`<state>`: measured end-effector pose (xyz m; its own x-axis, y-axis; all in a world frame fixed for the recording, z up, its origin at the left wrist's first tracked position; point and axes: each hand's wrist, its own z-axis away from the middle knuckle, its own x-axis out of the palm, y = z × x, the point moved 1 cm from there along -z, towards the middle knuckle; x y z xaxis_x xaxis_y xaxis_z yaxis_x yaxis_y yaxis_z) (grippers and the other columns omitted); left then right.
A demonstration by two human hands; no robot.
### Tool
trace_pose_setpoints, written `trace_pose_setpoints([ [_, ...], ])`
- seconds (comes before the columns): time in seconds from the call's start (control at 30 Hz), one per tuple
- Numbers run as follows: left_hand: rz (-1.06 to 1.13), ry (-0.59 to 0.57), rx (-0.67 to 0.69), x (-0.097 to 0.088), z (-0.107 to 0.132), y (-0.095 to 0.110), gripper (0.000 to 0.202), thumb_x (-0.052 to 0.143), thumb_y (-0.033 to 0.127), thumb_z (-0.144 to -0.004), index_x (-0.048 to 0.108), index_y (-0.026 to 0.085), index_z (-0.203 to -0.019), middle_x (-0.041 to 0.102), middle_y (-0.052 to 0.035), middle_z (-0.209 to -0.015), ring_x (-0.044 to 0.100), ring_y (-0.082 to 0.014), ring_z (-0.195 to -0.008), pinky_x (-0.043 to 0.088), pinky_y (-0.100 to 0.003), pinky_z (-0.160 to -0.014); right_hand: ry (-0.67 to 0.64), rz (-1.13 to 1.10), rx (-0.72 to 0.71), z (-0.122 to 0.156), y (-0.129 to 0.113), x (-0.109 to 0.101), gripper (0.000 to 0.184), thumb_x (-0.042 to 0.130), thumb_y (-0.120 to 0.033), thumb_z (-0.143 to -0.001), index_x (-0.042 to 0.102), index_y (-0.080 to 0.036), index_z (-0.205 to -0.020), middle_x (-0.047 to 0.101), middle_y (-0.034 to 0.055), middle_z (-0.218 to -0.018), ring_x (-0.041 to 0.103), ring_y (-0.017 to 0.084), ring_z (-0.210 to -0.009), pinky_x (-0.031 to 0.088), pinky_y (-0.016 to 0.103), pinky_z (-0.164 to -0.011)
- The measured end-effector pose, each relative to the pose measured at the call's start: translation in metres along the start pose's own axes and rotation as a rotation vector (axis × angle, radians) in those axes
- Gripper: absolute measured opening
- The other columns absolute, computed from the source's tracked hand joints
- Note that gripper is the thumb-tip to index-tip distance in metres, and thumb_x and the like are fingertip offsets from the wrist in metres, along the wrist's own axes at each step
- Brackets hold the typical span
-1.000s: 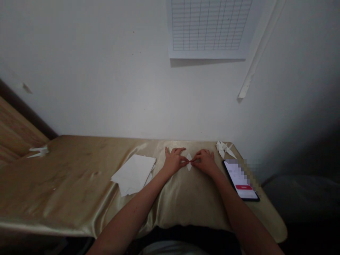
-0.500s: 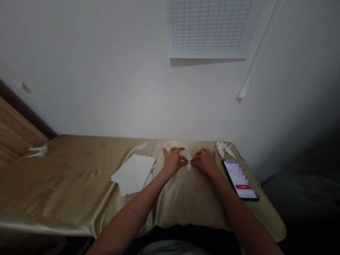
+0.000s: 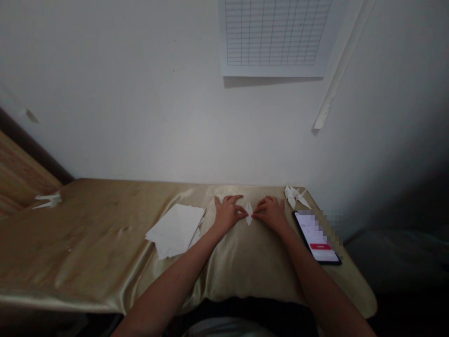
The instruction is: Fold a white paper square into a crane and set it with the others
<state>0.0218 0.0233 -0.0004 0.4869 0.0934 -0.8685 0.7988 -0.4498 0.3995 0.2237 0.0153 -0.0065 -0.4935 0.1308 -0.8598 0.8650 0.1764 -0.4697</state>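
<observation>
A small white folded paper piece (image 3: 249, 213) lies on the tan satin-covered table (image 3: 105, 243), near its far edge. My left hand (image 3: 228, 211) presses on its left side with fingertips pinched against the paper. My right hand (image 3: 271, 212) meets it from the right, thumb and forefinger pinched on the paper's edge. Both hands rest on the cloth.
A stack of white paper sheets (image 3: 177, 229) lies left of my hands. Finished folded paper shapes (image 3: 295, 196) sit at the far right corner, and another folded shape (image 3: 47, 200) at the far left. A lit phone (image 3: 316, 236) lies right of my right hand. The wall behind carries a grid chart (image 3: 275, 35).
Both hands stay on the folded paper piece, with only slight finger shifts. The view has drifted a little.
</observation>
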Motion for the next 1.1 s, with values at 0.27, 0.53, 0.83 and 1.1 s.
trace_pose_setpoints([
  [0.27,0.078,-0.068,-0.032,0.004,-0.003,-0.011,0.005,0.079,0.038,-0.083,0.081,0.037,-0.087,0.055,0.0018,-0.149,0.043,-0.0335,-0.139,0.008,-0.079,-0.113,-0.069,-0.035,0.082,0.000,-0.004,0.001,0.007,0.078,-0.035,-0.078,0.079,-0.031,-0.083,0.066,0.0043,-0.119,0.046,0.033,-0.130,0.018,0.068,-0.112],
  [0.53,0.075,-0.081,-0.101,0.006,-0.006,-0.017,0.032,0.080,0.045,-0.079,0.075,0.038,-0.110,0.055,-0.0024,-0.147,0.043,-0.0330,-0.140,0.013,-0.076,-0.115,-0.070,-0.035,0.096,-0.002,-0.002,0.004,0.015,0.071,-0.040,-0.084,0.079,-0.029,-0.089,0.066,0.0059,-0.121,0.047,0.031,-0.128,0.022,0.058,-0.111],
  [0.83,0.028,-0.096,-0.113,0.010,-0.006,-0.017,0.033,0.078,0.048,-0.080,0.076,0.038,-0.112,0.051,-0.0062,-0.151,0.037,-0.0370,-0.143,0.010,-0.079,-0.113,-0.021,-0.014,0.017,-0.004,0.001,0.014,0.024,0.079,-0.037,-0.076,0.078,-0.028,-0.099,0.064,0.0075,-0.120,0.050,0.029,-0.123,0.029,0.047,-0.108],
  [1.1,0.072,-0.066,-0.102,0.009,-0.006,-0.013,0.036,0.080,0.042,-0.080,0.073,0.039,-0.114,0.054,-0.0032,-0.148,0.041,-0.0344,-0.139,0.013,-0.078,-0.113,0.053,-0.255,-0.018,-0.008,0.001,0.011,0.012,0.071,-0.030,-0.080,0.075,-0.021,-0.088,0.073,0.0068,-0.104,0.063,0.024,-0.108,0.039,0.042,-0.104],
])
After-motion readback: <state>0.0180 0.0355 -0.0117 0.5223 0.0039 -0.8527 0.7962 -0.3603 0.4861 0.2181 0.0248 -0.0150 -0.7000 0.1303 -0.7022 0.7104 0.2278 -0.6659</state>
